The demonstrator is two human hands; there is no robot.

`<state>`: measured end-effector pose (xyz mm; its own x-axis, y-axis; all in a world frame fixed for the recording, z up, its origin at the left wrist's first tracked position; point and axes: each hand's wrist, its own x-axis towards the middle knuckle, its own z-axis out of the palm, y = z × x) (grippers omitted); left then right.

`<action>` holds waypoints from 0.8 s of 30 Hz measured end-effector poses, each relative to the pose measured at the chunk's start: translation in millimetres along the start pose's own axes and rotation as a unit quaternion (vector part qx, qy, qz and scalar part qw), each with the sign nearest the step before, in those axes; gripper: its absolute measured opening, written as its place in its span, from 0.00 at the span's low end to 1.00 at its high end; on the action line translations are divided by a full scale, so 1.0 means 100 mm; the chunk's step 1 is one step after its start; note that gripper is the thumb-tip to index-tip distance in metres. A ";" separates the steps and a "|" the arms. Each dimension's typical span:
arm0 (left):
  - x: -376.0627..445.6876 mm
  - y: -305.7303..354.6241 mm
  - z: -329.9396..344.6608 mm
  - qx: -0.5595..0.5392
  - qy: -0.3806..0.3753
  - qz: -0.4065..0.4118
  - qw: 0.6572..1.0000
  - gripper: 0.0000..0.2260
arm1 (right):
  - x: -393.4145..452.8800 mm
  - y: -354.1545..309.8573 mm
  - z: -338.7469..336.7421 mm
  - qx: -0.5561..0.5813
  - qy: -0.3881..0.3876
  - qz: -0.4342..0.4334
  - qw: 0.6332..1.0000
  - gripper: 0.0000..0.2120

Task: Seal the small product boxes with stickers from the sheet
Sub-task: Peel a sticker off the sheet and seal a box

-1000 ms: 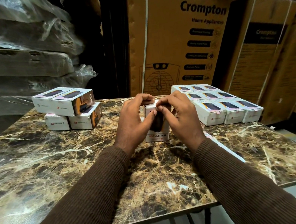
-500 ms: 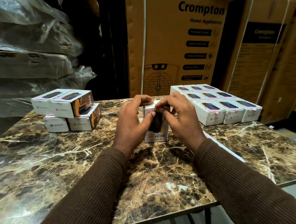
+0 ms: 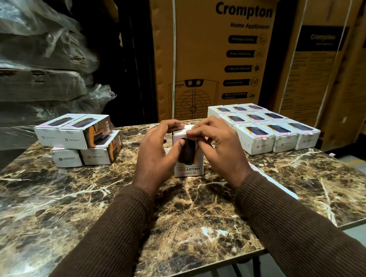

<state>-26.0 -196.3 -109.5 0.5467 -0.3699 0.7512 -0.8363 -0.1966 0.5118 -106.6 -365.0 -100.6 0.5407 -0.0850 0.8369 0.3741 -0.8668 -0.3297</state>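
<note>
On the bench [image 3: 51, 218], both hands, left [image 3: 156, 154] and right [image 3: 220, 150], grip the light, stiff upright box [image 3: 187, 160] by its sides, fingers curled over its top edge.

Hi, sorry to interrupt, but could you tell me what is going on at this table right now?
A person is sealing small product boxes. Both hands hold one upright box on the marble table: the left hand grips its side, the right hand pinches at its top edge, apparently pressing a sticker there. A block of boxes lies to the right, and a stack of four sits to the left.
</note>
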 end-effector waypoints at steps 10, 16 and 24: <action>0.03 -0.02 -0.03 0.035 0.009 -0.036 0.999 0.19 | 0.16 0.02 -0.10 -0.014 -0.033 0.008 0.999 0.10; -0.02 -0.10 -0.01 0.045 -0.044 -0.174 0.983 0.08 | 0.00 0.16 -0.08 0.019 -0.022 0.090 0.995 0.08; -0.03 -0.06 0.01 0.021 -0.053 -0.158 0.986 0.05 | -0.05 0.24 0.01 0.096 -0.067 0.167 0.979 0.09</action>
<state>-23.2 -194.5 -115.2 0.7749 -0.3765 0.5077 -0.6269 -0.3546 0.6938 -99.7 -385.1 -113.4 0.7465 -0.2719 0.6072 0.2866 -0.6922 -0.6624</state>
